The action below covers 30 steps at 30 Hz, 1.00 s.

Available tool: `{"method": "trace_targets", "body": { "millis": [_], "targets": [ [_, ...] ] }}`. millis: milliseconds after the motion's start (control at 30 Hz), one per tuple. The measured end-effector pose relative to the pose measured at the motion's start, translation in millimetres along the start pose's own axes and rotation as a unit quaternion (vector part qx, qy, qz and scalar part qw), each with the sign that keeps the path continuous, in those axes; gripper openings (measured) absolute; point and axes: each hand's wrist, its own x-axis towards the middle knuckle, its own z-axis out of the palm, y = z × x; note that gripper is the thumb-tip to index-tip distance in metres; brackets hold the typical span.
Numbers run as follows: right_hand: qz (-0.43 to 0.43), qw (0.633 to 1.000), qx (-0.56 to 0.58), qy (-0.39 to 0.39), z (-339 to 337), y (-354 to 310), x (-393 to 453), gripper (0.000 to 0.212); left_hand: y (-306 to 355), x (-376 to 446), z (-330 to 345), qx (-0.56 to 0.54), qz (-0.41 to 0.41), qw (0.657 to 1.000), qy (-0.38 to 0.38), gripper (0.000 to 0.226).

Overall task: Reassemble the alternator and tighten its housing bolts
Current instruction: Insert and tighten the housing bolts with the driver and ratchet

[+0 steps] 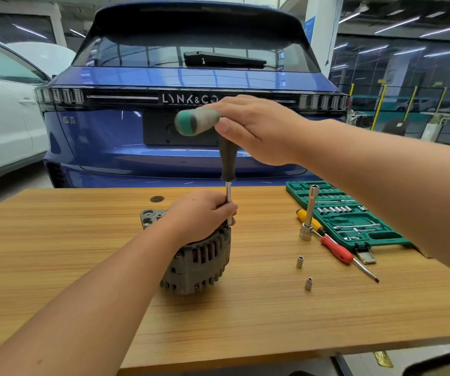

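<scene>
The right hand (256, 128) curls over the green-and-grey crossbar of a T-handle driver (225, 147), thumb and fingers wrapped round one end of the bar. The left hand (200, 215) sits lower down, pinching the bare steel shaft between fingers and thumb just above where it meets the alternator (199, 259), with the heel of the hand resting on the housing top. The driver's tip and the bolt it drives are hidden behind the left fingers, so whether the socket is fully seated cannot be told.

The alternator stands on end on the wooden table (82, 240), near its middle. To the right of the alternator stand a tall extension socket (309, 213), two loose small sockets (299, 261) and two screwdrivers, one red-handled (337, 249); beyond them lies the open green socket set (346, 215).

This looks like the running-down of a housing bolt. To do it well, the shaft should stay plumb over the bolt, the lower hand serving only as a guide and steadying the housing, while the upper hand turns with light downward pressure. Tightening each bolt a little in turn would likely draw the two halves together evenly.
</scene>
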Motion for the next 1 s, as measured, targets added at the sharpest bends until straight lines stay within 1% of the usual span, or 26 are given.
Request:
{"method": "trace_targets", "body": {
  "millis": [67, 100, 167, 233, 267, 300, 333, 367, 433, 467, 567, 633, 667, 700, 733, 767, 833, 933, 1000],
  "targets": [
    [0.013, 1.000, -0.029, -0.002, -4.6, -3.7, 6.8, 0.049, 1.1, -0.5, 0.0, 0.006, 0.004, 1.000, -0.005, 0.022],
    [0.037, 0.998, -0.041, -0.009, -6.1, -6.0, 12.3, 0.050, 1.6, -0.9, 0.2, 0.007, 0.006, 1.000, -0.007, 0.021],
    [0.108, 0.992, -0.048, -0.036, -6.4, -11.6, 26.6, 0.053, 1.9, -2.1, 0.5, 0.008, 0.006, 1.000, -0.005, 0.022],
    [0.186, 0.980, -0.029, -0.060, -4.7, -17.4, 41.2, 0.054, 1.1, -2.9, 0.4, 0.006, 0.003, 1.000, -0.005, 0.024],
    [0.227, 0.972, 0.003, -0.066, -3.5, -19.6, 47.4, 0.051, 0.6, -3.4, 0.5, 0.002, 0.001, 1.000, -0.006, 0.025],
    [0.268, 0.959, 0.062, -0.071, -3.1, -20.7, 52.4, 0.046, 0.2, -3.4, 0.6, -0.001, -0.002, 1.000, -0.008, 0.026],
    [0.310, 0.937, 0.145, -0.073, -3.5, -20.3, 55.7, 0.041, -0.1, -3.1, 0.7, -0.002, -0.003, 1.000, -0.009, 0.026],
    [0.351, 0.901, 0.244, -0.075, -4.7, -19.8, 56.0, 0.035, -0.3, -2.3, 0.7, -0.002, -0.003, 1.000, -0.011, 0.026],
    [0.398, 0.802, 0.440, -0.071, -6.3, -18.9, 50.3, 0.024, -1.4, -0.8, 0.3, -0.004, -0.002, 1.000, -0.009, 0.024],
    [0.408, 0.752, 0.514, -0.064, -5.5, -18.6, 47.0, 0.019, -2.0, -0.2, 0.2, -0.005, -0.002, 1.000, -0.009, 0.022],
    [0.415, 0.630, 0.655, -0.027, 3.7, -18.5, 35.7, 0.018, -2.8, 1.7, 0.7, -0.002, -0.002, 1.000, -0.010, 0.019],
    [0.423, 0.538, 0.728, 0.045, 9.1, -20.4, 30.6, 0.012, -3.1, 3.3, 1.0, 0.010, 0.002, 1.000, -0.009, 0.019],
    [0.422, 0.487, 0.758, 0.098, 12.0, -21.1, 29.2, 0.007, -3.4, 3.8, 1.2, 0.013, 0.004, 1.000, -0.009, 0.019],
    [0.414, 0.448, 0.778, 0.150, 15.4, -22.6, 27.4, 0.004, -3.4, 4.3, 1.3, 0.016, 0.005, 1.000, -0.009, 0.019],
    [0.400, 0.432, 0.786, 0.187, 19.4, -24.6, 24.4, 0.004, -3.8, 4.5, 1.4, 0.017, 0.005, 1.000, -0.009, 0.019],
    [0.384, 0.434, 0.788, 0.206, 23.3, -27.0, 20.8, 0.004, -4.3, 4.8, 1.7, 0.016, 0.005, 1.000, -0.007, 0.020],
    [0.356, 0.445, 0.792, 0.219, 31.0, -30.9, 12.2, 0.010, -4.9, 4.7, 1.8, 0.011, 0.003, 1.000, -0.005, 0.021],
    [0.309, 0.439, 0.809, 0.239, 39.3, -31.9, 2.1, 0.012, -3.4, 3.3, 0.7, 0.016, 0.002, 1.000, -0.005, 0.021],
    [0.277, 0.449, 0.803, 0.279, 43.8, -33.4, 0.5, 0.015, -1.5, 2.1, -0.4, 0.018, 0.003, 1.000, -0.012, 0.021]
  ]
}}
